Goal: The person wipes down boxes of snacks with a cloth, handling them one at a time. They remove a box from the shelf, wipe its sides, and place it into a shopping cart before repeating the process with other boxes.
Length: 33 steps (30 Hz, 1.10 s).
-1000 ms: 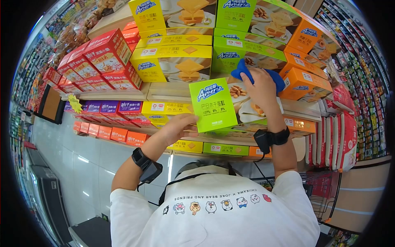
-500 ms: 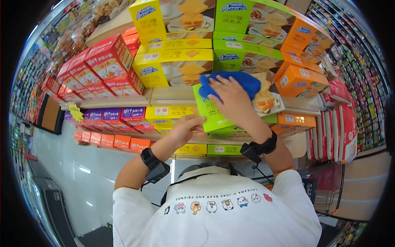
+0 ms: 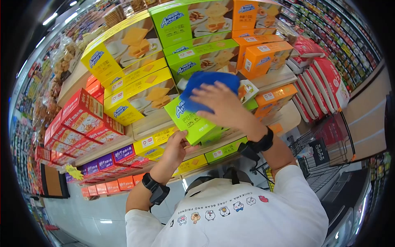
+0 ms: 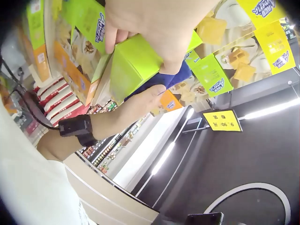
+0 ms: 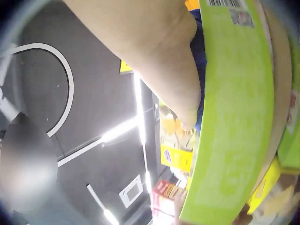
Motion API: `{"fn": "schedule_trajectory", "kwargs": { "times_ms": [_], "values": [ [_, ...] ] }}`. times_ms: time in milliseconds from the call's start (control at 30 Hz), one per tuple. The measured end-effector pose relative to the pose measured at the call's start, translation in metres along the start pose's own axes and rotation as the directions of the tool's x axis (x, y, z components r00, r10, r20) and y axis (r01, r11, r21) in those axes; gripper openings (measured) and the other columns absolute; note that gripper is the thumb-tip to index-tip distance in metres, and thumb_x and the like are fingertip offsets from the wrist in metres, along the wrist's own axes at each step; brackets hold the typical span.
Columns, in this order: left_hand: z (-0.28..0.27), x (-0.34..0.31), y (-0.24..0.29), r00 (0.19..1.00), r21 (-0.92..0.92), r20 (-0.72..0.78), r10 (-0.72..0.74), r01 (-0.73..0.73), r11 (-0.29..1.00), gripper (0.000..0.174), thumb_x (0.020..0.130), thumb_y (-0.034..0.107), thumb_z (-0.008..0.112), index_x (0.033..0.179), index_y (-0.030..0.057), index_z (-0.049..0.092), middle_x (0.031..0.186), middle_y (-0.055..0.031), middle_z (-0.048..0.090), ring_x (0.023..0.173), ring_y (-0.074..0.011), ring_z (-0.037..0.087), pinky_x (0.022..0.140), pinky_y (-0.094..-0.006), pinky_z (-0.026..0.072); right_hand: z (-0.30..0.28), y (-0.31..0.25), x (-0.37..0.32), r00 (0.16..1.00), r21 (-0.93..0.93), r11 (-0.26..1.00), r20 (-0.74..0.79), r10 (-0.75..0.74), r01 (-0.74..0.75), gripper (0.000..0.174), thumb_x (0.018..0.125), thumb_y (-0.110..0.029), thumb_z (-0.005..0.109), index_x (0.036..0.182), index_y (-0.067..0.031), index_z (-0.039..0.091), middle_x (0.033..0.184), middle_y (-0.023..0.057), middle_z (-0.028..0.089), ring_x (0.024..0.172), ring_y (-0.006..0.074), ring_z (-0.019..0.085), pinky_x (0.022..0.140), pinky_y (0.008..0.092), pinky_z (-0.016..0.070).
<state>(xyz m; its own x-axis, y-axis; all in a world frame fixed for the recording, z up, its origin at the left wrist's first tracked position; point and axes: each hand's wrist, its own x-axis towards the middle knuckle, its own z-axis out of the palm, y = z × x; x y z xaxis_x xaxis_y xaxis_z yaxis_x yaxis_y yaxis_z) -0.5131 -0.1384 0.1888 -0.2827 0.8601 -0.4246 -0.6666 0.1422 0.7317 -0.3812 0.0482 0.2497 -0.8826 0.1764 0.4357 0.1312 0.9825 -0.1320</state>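
The pale wooden shelf [image 3: 145,128] carries stacked red boxes [image 3: 82,119], yellow boxes [image 3: 138,101], green boxes [image 3: 205,57] and orange boxes [image 3: 266,59] on one level (in that order, left to right). The tier below holds purple boxes [image 3: 105,162], yellow cartons [image 3: 155,142] and an orange carton [image 3: 275,99].

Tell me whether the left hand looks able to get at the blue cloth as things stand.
Probably not: the left hand is busy gripping the green box, and the right hand lies over the blue cloth on that box, though the cloth's far edge shows uncovered.
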Motion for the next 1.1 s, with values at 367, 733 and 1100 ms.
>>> {"fn": "schedule_trajectory", "kwargs": {
  "times_ms": [367, 733, 1100],
  "values": [
    [0.001, 0.009, 0.002, 1.000, -0.012, -0.024, -0.007, 0.007, 1.000, 0.046, 0.093, 0.033, 0.052, 0.130, 0.0051, 0.044, 0.129, -0.0139, 0.053, 0.116, -0.0261, 0.054, 0.095, -0.0425, 0.0491, -0.020, 0.057, -0.024, 0.938, -0.250, 0.911, 0.025, 0.344, -0.328, 0.047, 0.090, -0.053, 0.050, 0.133, -0.0345, 0.053, 0.147, 0.0177, 0.037, 0.136, 0.0407, 0.030, 0.109, 0.0588, 0.0189],
    [-0.001, 0.012, -0.003, 0.989, -0.033, 0.092, 0.112, -0.109, 0.993, 0.049, 0.096, 0.047, 0.045, 0.133, 0.0157, 0.045, 0.129, -0.0062, 0.054, 0.114, -0.0214, 0.057, 0.092, -0.0382, 0.0524, -0.015, -0.048, -0.021, 0.981, 0.153, 0.972, 0.047, -0.186, 0.177, 0.044, 0.088, -0.041, 0.057, 0.131, -0.0319, 0.055, 0.141, 0.0158, 0.046, 0.131, 0.0374, 0.040, 0.109, 0.0571, 0.0211],
    [0.002, 0.011, 0.000, 0.998, -0.017, 0.042, 0.045, -0.044, 0.999, 0.050, 0.095, 0.049, 0.045, 0.134, 0.0172, 0.043, 0.130, -0.0077, 0.053, 0.117, -0.0239, 0.054, 0.094, -0.0442, 0.0500, -0.007, -0.041, -0.031, 0.993, 0.043, 0.992, -0.021, -0.114, 0.115, 0.059, 0.079, -0.044, 0.067, 0.134, -0.0280, 0.051, 0.136, 0.0096, 0.051, 0.128, 0.0295, 0.046, 0.109, 0.0537, 0.0251]
  ]
}}
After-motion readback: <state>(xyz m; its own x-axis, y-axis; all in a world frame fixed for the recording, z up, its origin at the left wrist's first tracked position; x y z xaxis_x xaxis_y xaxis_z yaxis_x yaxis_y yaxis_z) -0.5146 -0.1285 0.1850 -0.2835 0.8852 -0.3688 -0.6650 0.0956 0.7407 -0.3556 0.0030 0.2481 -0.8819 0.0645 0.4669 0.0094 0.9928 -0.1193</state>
